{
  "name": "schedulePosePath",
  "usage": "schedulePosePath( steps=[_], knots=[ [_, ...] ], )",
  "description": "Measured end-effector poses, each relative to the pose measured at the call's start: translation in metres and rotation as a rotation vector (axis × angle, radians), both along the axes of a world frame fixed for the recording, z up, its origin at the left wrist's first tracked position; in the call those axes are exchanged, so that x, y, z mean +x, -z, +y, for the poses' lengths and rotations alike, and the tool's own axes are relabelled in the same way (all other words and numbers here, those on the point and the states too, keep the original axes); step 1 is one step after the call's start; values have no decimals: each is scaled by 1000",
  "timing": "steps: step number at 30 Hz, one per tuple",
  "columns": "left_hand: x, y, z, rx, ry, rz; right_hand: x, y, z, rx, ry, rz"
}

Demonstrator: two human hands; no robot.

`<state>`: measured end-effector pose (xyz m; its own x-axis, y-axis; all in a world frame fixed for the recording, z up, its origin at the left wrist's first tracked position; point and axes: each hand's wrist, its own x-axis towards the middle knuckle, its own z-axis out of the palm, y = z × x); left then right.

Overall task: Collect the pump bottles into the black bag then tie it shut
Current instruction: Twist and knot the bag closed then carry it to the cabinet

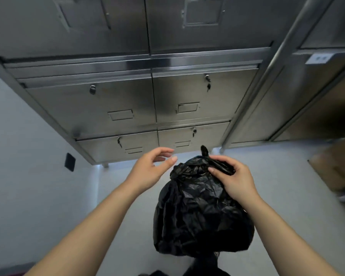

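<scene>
A full black bag (199, 212) hangs in front of me, bulging and crinkled, its top gathered into a twisted neck. My right hand (234, 179) grips that neck from the right, and a short black tail sticks up above the fingers. My left hand (150, 169) hovers just left of the bag's top, fingers apart and curled, holding nothing and not touching the plastic. No pump bottles show; whatever is in the bag is hidden.
A stainless steel cabinet (127, 104) with locked drawers stands straight ahead on a pale floor (287, 196). A second steel unit (299, 100) sits to the right. Brown cardboard (339, 166) lies at the right edge. A small black wall plate (69, 161) is low on the left.
</scene>
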<state>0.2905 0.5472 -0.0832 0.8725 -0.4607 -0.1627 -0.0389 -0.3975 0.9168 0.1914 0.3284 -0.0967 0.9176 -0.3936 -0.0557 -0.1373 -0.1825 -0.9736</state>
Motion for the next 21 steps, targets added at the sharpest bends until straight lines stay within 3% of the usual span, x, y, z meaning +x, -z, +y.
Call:
schedulePosePath(
  steps=[12,21],
  knots=[
    [-36,-25,-253,105,416,-212,-96,-39,-193,-40,333,-68],
    [-27,-52,-384,194,602,-439,-118,-70,-317,-128,502,-111]
  ],
)
